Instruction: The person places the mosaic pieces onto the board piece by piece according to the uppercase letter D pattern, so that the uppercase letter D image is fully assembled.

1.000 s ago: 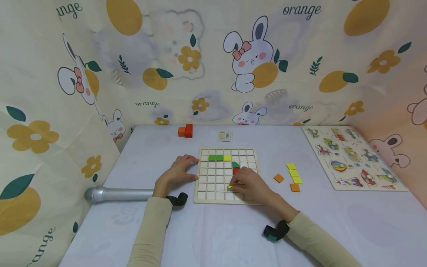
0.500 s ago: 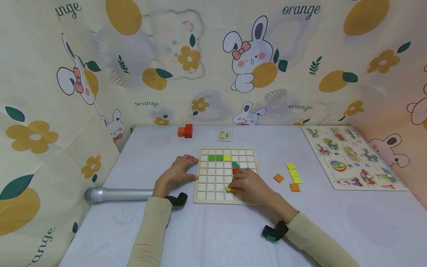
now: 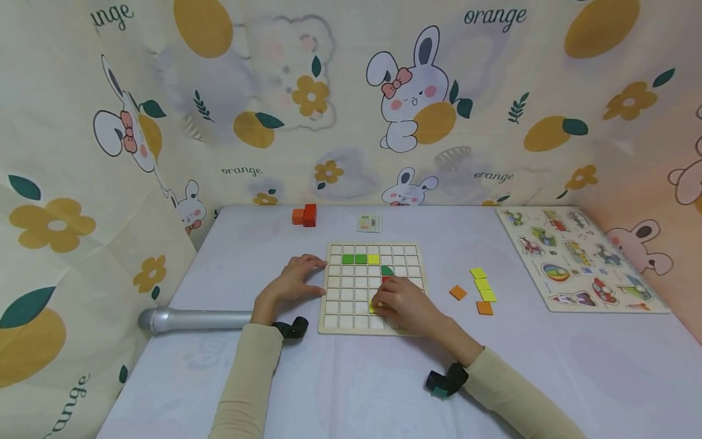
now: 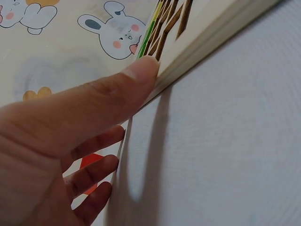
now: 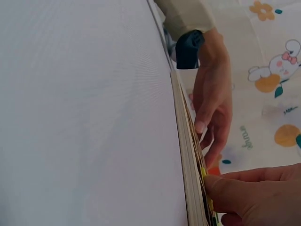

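My left hand (image 3: 292, 281) lay with relaxed fingers against the board's (image 3: 334, 328) left edge, thumb touching its side. My right hand (image 3: 403, 300) pinched a yellow tile (image 3: 375, 306) and held it down on a cell in the fifth row. Four tiles sat in place: two green (image 3: 354, 259), one yellow (image 3: 374, 259), a green quarter-round (image 3: 387, 270); a red one (image 3: 386, 280) peeked out beside my knuckles. Most cells were bare. Three yellow (image 3: 483, 284) and two orange tiles (image 3: 458, 292) waited well apart on the table (image 3: 351, 390), so I judged the work barely begun.
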A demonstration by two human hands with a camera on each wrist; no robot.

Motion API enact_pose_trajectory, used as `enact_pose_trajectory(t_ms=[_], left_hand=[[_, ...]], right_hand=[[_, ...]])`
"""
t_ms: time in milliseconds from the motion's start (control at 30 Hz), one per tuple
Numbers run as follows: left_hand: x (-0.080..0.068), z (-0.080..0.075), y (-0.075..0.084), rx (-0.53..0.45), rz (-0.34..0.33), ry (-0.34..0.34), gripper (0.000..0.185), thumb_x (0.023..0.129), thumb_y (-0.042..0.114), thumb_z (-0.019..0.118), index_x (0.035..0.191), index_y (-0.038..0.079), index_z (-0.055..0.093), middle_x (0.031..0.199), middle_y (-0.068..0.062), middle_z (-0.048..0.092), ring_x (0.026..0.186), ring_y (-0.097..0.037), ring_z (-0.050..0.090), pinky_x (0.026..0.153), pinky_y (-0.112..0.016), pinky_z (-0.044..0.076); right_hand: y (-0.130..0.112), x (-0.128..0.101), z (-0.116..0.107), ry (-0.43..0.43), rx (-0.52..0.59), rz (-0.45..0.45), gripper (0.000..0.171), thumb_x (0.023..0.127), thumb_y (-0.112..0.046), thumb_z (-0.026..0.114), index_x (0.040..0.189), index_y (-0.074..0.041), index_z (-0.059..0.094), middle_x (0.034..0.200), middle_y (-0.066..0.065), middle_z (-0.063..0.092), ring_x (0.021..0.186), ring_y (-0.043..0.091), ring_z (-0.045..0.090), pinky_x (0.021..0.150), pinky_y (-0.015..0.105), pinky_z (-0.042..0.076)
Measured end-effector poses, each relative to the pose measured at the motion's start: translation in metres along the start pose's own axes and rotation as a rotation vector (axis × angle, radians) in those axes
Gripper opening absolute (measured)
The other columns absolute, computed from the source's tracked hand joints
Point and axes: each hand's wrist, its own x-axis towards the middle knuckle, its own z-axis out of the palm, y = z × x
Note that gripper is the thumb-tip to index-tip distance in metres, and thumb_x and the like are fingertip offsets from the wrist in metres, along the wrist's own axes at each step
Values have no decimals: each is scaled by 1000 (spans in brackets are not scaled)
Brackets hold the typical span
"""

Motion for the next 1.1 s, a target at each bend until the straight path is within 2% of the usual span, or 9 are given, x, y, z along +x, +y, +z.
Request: enact_pose_trajectory(t_ms=[433, 667, 967, 1100], left_hand=[[-1, 0, 2, -13, 7, 4, 66, 75, 32, 77, 134, 16, 51, 138, -8, 43, 127, -27, 32, 104, -49, 34], [-1, 0, 2, -11, 5, 4, 67, 75, 33, 77, 134, 16, 51, 139, -6, 42, 127, -26, 32, 104, -47, 33], [-1, -1, 2, -3, -4, -10, 67, 76, 34, 77, 134, 16, 50, 138, -6, 42, 127, -25, 31, 105, -46, 32], [-1, -1, 2, 9, 4, -6, 68, 76, 33, 77, 135, 16, 50, 138, -7, 43, 126, -26, 33, 104, -47, 33]], right_hand=[[-2, 0, -4, -65, 51, 120, 15, 79, -22, 74, 93, -17, 69, 90, -6, 60, 82, 8, 50, 73, 28, 45], [4, -7, -22, -85, 89, 255, 22, 83, -25, 71, 101, -14, 67, 103, -4, 57, 94, 12, 53, 80, 30, 49], [27, -33, -49, -46, 99, 394, 27, 82, -24, 72, 106, -12, 66, 109, 0, 57, 96, 17, 56, 81, 35, 51], [39, -50, -60, -17, 59, 442, 28, 80, -20, 74, 107, -12, 66, 106, 2, 59, 90, 19, 56, 73, 33, 51]])
